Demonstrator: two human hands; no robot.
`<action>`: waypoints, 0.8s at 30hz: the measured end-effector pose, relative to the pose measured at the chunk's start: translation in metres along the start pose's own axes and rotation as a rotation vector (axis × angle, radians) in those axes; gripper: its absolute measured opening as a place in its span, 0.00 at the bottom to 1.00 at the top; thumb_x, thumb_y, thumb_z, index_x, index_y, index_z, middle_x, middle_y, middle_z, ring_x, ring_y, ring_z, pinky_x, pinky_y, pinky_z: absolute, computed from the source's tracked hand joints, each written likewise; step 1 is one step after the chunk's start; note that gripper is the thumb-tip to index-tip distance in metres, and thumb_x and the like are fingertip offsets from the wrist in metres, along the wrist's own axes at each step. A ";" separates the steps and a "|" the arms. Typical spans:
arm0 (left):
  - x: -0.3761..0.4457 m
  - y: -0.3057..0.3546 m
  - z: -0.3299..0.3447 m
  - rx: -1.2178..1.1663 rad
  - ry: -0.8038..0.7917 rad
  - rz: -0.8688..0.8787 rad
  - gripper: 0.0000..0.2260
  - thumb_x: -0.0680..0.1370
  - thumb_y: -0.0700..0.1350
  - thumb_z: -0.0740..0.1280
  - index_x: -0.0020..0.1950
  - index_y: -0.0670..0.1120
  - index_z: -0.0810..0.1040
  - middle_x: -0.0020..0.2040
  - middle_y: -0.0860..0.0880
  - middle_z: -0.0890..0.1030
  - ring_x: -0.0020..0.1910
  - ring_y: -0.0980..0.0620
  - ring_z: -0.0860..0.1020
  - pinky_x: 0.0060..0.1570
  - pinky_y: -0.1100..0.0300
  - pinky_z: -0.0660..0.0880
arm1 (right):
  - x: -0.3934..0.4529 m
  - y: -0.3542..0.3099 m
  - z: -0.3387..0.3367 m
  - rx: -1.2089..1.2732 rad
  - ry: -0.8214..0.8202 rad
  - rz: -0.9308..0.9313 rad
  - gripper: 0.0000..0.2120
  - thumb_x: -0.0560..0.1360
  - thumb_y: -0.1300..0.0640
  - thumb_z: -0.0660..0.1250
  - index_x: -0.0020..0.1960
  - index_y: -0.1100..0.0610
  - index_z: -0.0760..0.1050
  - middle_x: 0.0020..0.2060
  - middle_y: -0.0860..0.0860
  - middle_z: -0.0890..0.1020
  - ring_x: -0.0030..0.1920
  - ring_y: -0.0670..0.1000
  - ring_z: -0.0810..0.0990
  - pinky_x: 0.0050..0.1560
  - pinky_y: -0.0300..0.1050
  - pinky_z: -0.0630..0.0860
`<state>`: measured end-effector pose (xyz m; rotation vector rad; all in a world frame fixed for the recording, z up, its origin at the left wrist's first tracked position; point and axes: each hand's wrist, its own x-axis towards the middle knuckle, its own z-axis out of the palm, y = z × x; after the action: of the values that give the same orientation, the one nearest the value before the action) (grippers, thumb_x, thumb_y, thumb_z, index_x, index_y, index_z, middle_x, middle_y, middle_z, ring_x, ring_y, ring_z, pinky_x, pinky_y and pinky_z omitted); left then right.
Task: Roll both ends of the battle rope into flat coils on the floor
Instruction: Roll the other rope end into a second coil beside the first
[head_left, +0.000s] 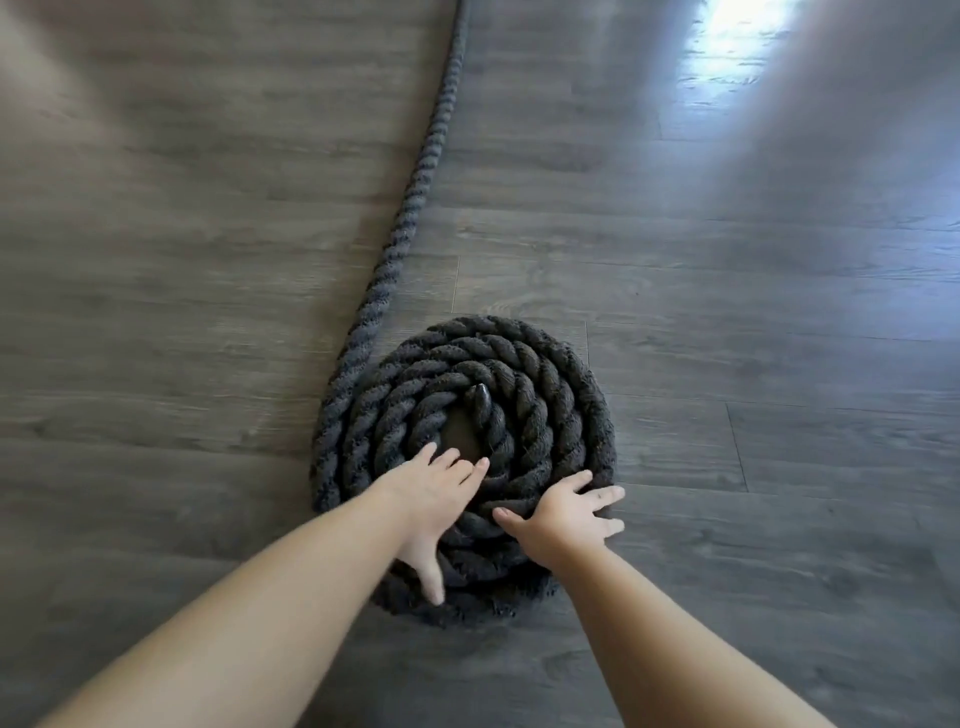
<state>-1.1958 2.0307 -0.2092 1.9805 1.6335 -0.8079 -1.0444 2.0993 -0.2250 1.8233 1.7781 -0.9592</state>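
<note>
Black twisted rope (410, 208) lies on the grey plank floor (727, 291), one end wound into a flat coil (519, 358) low in the middle of the view. Its capped tip (480, 397) sits at the heart of the spiral, beside a small bare gap of floor. From the coil's 9 o'clock edge the loose length runs away toward 12 o'clock and leaves the top of the picture.

Both my bare forearms reach in from the bottom corners. My left hand (434, 499) lies palm down on the coil's 7 o'clock part, fingers (457, 460) straight and pointing toward the centre, their tips on the inner turns; the thumb (431, 577) stretches back toward me across the outer turns. This grip is flat and spread, pressing the rope rather than closing round it.

My right hand (563, 519) rests on the coil's 5 o'clock rim, wrist bent a little inward. Its fingers are splayed over the outermost turns, the thumb lies along the inner side, and the outer fingers reach past the rim toward the floor. This grip is also wide, holding nothing.

Glare whitens the floor at 1 o'clock.
</note>
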 end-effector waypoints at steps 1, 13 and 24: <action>-0.003 -0.013 -0.001 0.050 -0.038 0.050 0.72 0.59 0.72 0.77 0.80 0.39 0.34 0.82 0.41 0.46 0.81 0.40 0.46 0.78 0.42 0.43 | 0.001 0.002 0.002 0.027 0.006 -0.008 0.62 0.70 0.30 0.69 0.79 0.63 0.33 0.75 0.70 0.36 0.75 0.74 0.45 0.70 0.68 0.59; 0.005 -0.107 0.016 0.297 0.002 0.122 0.76 0.53 0.82 0.67 0.76 0.41 0.25 0.80 0.44 0.31 0.77 0.45 0.29 0.73 0.32 0.35 | 0.039 -0.021 -0.022 -0.092 -0.015 -0.053 0.61 0.70 0.34 0.72 0.79 0.59 0.31 0.76 0.67 0.33 0.75 0.74 0.43 0.71 0.67 0.60; 0.023 -0.119 0.012 0.127 0.046 -0.016 0.74 0.55 0.86 0.60 0.78 0.36 0.31 0.81 0.41 0.36 0.79 0.40 0.35 0.68 0.22 0.53 | 0.094 -0.073 -0.069 -0.279 0.032 -0.180 0.56 0.73 0.34 0.69 0.79 0.51 0.32 0.77 0.59 0.31 0.77 0.68 0.38 0.72 0.73 0.52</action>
<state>-1.3109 2.0633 -0.2309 2.0887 1.6635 -0.8984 -1.1085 2.2205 -0.2340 1.5348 2.0089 -0.7042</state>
